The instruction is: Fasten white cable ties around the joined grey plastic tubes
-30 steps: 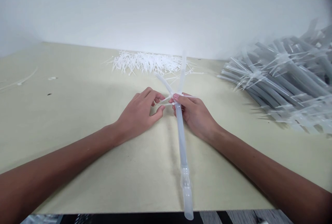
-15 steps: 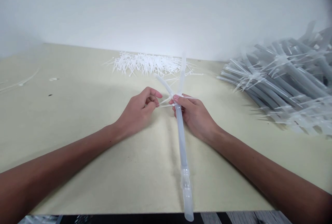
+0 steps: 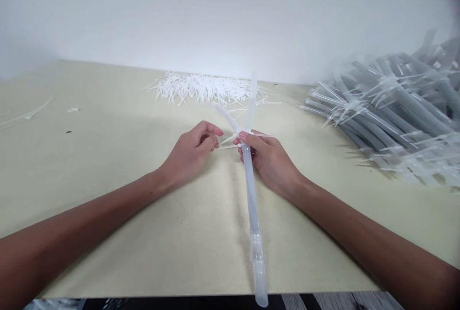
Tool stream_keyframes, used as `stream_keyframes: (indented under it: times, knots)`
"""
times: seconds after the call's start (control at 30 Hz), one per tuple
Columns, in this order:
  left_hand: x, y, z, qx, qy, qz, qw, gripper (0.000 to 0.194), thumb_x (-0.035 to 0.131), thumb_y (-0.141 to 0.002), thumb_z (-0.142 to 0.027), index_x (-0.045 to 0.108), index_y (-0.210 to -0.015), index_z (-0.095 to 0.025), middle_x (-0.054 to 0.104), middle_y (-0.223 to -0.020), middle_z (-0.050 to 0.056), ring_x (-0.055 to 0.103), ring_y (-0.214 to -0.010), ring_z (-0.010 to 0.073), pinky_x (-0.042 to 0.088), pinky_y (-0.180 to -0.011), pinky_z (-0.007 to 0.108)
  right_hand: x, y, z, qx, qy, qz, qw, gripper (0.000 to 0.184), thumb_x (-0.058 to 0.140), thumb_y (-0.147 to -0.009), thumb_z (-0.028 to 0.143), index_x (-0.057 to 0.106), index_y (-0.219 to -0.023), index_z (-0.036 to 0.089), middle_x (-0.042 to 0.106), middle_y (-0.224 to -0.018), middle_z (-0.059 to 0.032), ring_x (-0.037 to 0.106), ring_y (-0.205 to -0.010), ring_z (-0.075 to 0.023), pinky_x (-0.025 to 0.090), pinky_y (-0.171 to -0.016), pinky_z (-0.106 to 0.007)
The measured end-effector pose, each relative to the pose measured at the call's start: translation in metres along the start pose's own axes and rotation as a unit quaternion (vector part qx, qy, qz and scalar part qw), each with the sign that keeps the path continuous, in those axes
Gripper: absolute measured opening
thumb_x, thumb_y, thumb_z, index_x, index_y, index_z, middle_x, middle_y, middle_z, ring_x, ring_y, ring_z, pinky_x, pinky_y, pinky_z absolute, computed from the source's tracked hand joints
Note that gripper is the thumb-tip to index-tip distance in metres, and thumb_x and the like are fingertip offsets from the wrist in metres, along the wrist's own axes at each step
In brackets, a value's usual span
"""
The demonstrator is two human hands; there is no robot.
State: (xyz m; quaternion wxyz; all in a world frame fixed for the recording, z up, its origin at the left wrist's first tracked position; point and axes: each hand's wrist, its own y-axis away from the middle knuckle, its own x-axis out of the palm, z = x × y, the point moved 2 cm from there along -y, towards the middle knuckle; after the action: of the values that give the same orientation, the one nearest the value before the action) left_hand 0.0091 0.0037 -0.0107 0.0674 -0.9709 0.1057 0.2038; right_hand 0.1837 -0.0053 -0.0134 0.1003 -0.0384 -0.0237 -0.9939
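Observation:
My right hand (image 3: 275, 159) is closed around a translucent branched tube (image 3: 252, 195) at its joint, thumb on top. Two thinner branches (image 3: 251, 109) spread from the joint toward the back wall. The thicker leg runs down past the table's front edge and has a bulging sleeve near its lower end. White cable ties (image 3: 230, 140) circle the joint, with thin tails sticking out to both sides. My left hand (image 3: 194, 149) is closed just left of the joint, its fingertips pinched at a cable tie's tail; the exact contact is hard to see.
A heap of loose white cable ties (image 3: 204, 88) lies at the back. On the right is a large pile of similar tubes (image 3: 391, 113) with ties on them. A few stray ties (image 3: 28, 116) and a small white scrap (image 3: 74, 109) lie at the left.
My left hand has shifted very slightly to the left. The right hand and the tube stay almost where they were.

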Motion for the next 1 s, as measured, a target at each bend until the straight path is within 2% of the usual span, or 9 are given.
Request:
stream_keyframes:
  times: [0.17,0.27,0.47,0.7,1.0]
  knots:
    - [0.0,-0.0009,-0.0026,-0.009,-0.017,0.021,1.0,0.025,0.042,-0.089,-0.044,0.057,-0.087,-0.025,0.06,-0.082,-0.004,0.054,-0.082,0.0147,0.035,-0.074,0.029,0.0,-0.0005,-0.0009,-0.003,-0.005,0.002,1.0,0.03,0.057,-0.082,0.044,0.07,-0.078,0.018,0.046,-0.078,-0.0013,0.043,-0.065,-0.0108,0.033,-0.059,-0.027]
    - [0.0008,-0.0012,-0.004,-0.004,-0.032,0.058,0.998,0.03,0.042,-0.089,-0.046,0.056,-0.077,-0.022,0.06,-0.08,-0.004,0.053,-0.08,0.0148,0.033,-0.072,0.029,-0.0007,-0.0008,-0.0023,0.003,-0.022,0.004,1.0,0.031,0.055,-0.084,0.044,0.071,-0.082,0.018,0.05,-0.078,-0.0026,0.045,-0.069,-0.0127,0.035,-0.062,-0.028]
    - [0.0037,-0.0002,-0.0085,-0.016,0.01,0.119,0.993,0.034,0.045,-0.087,-0.048,0.057,-0.073,-0.02,0.057,-0.077,-0.003,0.052,-0.08,0.0134,0.033,-0.073,0.026,-0.0006,-0.0008,-0.0025,0.013,-0.056,0.018,0.998,0.032,0.051,-0.086,0.044,0.07,-0.081,0.018,0.057,-0.078,-0.0047,0.049,-0.073,-0.0152,0.037,-0.067,-0.031]
    - [0.0028,-0.0001,-0.0089,-0.044,0.017,0.115,0.992,0.043,0.05,-0.08,-0.059,0.054,-0.068,-0.018,0.057,-0.077,-0.002,0.05,-0.078,0.0138,0.029,-0.064,0.025,0.0025,0.0003,-0.0002,-0.012,-0.049,0.051,0.997,0.032,0.049,-0.088,0.042,0.068,-0.078,0.018,0.055,-0.074,-0.0035,0.044,-0.066,-0.0138,0.033,-0.06,-0.03]
    - [0.0036,-0.001,-0.008,-0.039,0.037,0.116,0.992,0.038,0.052,-0.081,-0.052,0.055,-0.067,-0.018,0.056,-0.073,-0.002,0.047,-0.072,0.0119,0.03,-0.065,0.025,0.0027,0.0001,-0.0017,-0.014,-0.035,0.047,0.998,0.033,0.048,-0.088,0.043,0.068,-0.079,0.019,0.049,-0.072,-0.0022,0.042,-0.065,-0.0137,0.033,-0.06,-0.029]
